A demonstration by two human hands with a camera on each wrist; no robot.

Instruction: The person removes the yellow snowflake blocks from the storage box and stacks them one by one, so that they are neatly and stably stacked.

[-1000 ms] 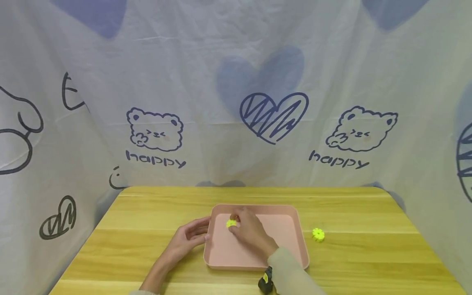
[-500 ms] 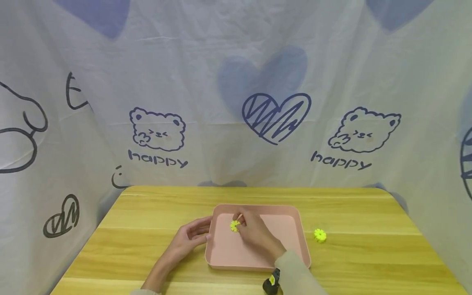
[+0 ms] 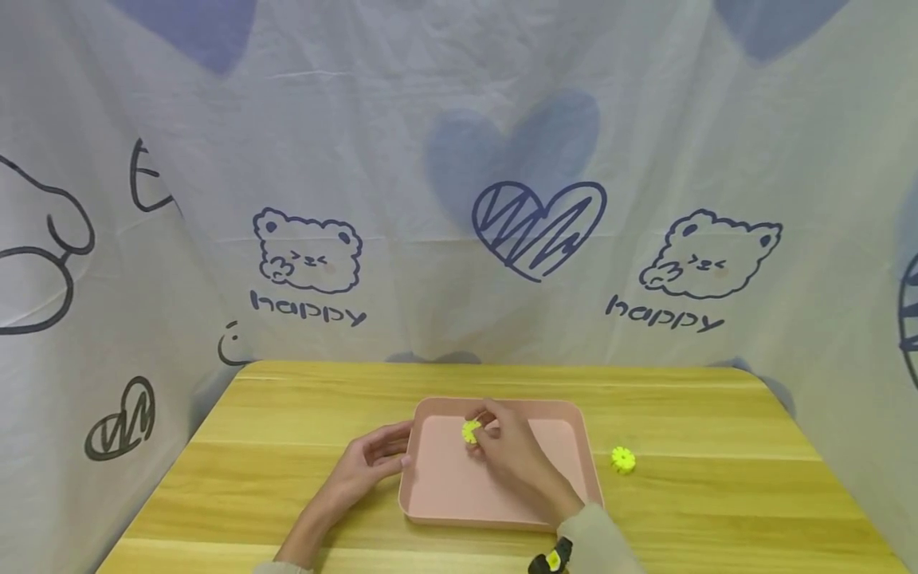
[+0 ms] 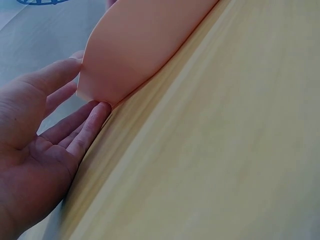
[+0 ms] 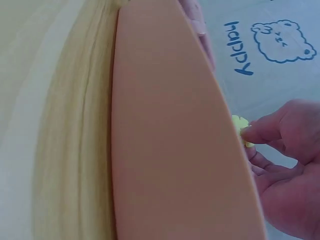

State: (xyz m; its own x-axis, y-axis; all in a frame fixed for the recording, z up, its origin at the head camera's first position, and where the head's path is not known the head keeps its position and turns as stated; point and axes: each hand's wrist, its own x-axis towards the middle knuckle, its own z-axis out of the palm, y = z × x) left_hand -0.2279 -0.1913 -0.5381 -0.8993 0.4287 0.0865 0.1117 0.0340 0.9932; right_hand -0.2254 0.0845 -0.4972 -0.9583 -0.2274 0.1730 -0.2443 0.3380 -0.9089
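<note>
A small yellow flower-shaped piece (image 3: 470, 431) is pinched between the thumb and fingers of my right hand (image 3: 512, 446), over the inside of a shallow pink tray (image 3: 445, 486). In the right wrist view the tray's wall (image 5: 170, 125) hides part of the yellow piece (image 5: 241, 123) and some of the fingertips. At the tray's left side, my left hand (image 3: 366, 462) touches the wall with fairly straight fingers. The left wrist view shows its thumb at the tray's rim and other fingertips (image 4: 103, 108) against the lower outer wall.
A second yellow flower-shaped piece (image 3: 623, 460) lies on the wooden table (image 3: 717, 494), right of the tray. Behind the table hangs a pale curtain (image 3: 416, 303) with drawn bears and hearts. A black wrist strap (image 3: 551, 558) shows beside the right sleeve.
My right hand has moved a little to the right over the tray, carrying the yellow piece. The left hand keeps its place at the tray's side.
</note>
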